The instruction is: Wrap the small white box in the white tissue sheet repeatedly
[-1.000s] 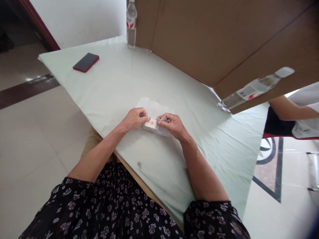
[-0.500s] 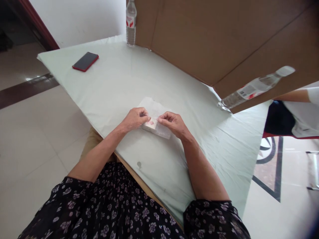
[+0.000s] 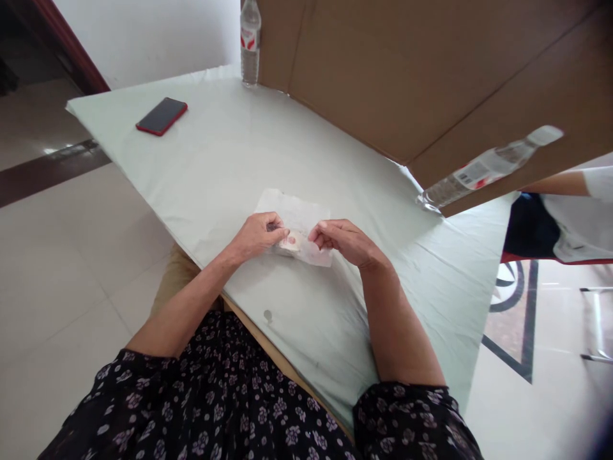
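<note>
A small clear plastic packet (image 3: 293,243) with a red and white thing inside lies on the pale green table cover (image 3: 230,160), on top of a white sheet of paper (image 3: 293,211). My left hand (image 3: 257,233) pinches the packet's left end with thumb and fingers. My right hand (image 3: 342,241) pinches its right end, fingers curled. Both hands rest low on the table, a thumb's width apart.
A red phone (image 3: 161,116) lies at the far left. One water bottle (image 3: 249,41) stands at the back, another (image 3: 483,169) to the right against a big cardboard sheet (image 3: 431,70). Another person's arm (image 3: 558,185) shows at the right edge.
My hands have shifted slightly on the packet, and my right hand has slid a little to the right. More of the white paper shows behind them. The other person's arm moved up.
</note>
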`<state>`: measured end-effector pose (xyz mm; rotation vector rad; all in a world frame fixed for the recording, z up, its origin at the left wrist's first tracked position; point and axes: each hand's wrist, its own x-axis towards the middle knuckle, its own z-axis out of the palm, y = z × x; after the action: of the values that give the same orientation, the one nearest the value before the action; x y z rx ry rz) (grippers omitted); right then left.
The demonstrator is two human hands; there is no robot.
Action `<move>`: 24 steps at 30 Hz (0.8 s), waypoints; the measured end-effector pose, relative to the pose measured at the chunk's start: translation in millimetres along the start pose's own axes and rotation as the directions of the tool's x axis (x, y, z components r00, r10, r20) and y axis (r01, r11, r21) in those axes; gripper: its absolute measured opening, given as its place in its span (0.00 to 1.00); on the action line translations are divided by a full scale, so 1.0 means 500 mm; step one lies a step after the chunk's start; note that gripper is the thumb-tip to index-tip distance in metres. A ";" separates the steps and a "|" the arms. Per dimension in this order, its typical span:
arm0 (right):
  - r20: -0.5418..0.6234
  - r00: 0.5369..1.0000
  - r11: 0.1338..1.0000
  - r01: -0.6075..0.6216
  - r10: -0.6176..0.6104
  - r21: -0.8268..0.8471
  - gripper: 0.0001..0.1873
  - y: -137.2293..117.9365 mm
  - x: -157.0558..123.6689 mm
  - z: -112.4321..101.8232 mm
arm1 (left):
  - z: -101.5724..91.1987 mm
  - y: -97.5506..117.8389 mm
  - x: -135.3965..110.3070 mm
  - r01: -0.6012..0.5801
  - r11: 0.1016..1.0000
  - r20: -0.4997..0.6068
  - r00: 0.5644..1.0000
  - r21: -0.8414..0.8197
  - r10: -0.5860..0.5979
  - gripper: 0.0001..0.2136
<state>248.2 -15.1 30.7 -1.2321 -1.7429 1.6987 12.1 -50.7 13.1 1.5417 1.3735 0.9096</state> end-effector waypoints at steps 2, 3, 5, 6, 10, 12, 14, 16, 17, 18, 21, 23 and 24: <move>-0.007 1.000 1.000 -0.022 0.023 0.014 0.26 0.001 0.002 -0.001 | -0.001 0.002 0.001 0.003 1.000 0.009 1.000 0.003 -0.003 0.09; -0.039 0.999 1.000 -0.016 0.016 0.007 0.24 0.002 0.004 0.001 | -0.002 0.003 0.002 0.005 1.000 0.011 1.000 0.002 -0.005 0.09; -0.116 0.993 1.000 0.025 -0.027 -0.017 0.20 0.004 0.010 0.008 | -0.001 0.004 0.002 0.004 1.000 0.009 1.000 0.002 -0.004 0.09; -0.132 0.990 0.999 0.045 -0.048 -0.023 0.18 0.006 0.013 0.013 | -0.001 0.004 0.002 0.002 1.000 0.008 1.000 0.002 -0.002 0.09; -0.066 0.995 0.997 0.078 -0.078 -0.006 0.18 0.015 0.022 0.028 | 0.002 0.002 0.002 -0.006 1.000 0.008 1.000 0.004 0.006 0.09; -0.032 0.997 0.998 0.066 -0.066 -0.001 0.17 0.018 0.024 0.029 | 0.003 0.003 0.002 -0.016 1.000 0.009 1.000 0.008 0.016 0.09; -0.045 0.997 0.998 0.066 -0.067 -0.021 0.16 0.018 0.023 0.025 | 0.004 0.003 0.003 -0.023 1.000 0.006 1.000 0.008 0.023 0.09; -0.120 0.988 0.994 0.093 -0.100 -0.062 0.15 0.013 0.019 0.018 | 0.005 0.004 0.003 -0.020 1.000 0.000 1.000 0.003 0.020 0.08; -0.169 0.978 0.990 0.111 -0.124 -0.085 0.16 0.008 0.016 0.015 | 0.005 0.004 0.003 -0.016 1.000 0.000 1.000 0.001 0.016 0.08; -0.211 0.966 0.986 0.125 -0.146 -0.109 0.16 0.003 0.012 0.012 | 0.005 0.004 0.004 -0.011 1.000 0.003 1.000 0.000 0.011 0.08; -0.209 0.964 0.975 0.127 -0.165 -0.183 0.20 -0.014 -0.002 0.011 | 0.005 0.004 0.005 0.003 1.000 0.016 1.000 0.000 -0.003 0.08; -0.144 0.977 0.964 0.123 -0.160 -0.236 0.21 -0.021 -0.007 0.016 | 0.005 0.004 0.005 0.003 1.000 0.018 1.000 0.003 -0.003 0.08; -0.116 0.980 0.956 0.126 -0.161 -0.263 0.22 -0.023 -0.007 0.019 | 0.005 0.003 0.005 -0.001 1.000 0.017 1.000 0.007 0.001 0.07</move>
<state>239.1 -21.9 40.7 -1.2596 -1.9596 1.3077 15.4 -48.4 13.6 1.5522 1.3652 0.8909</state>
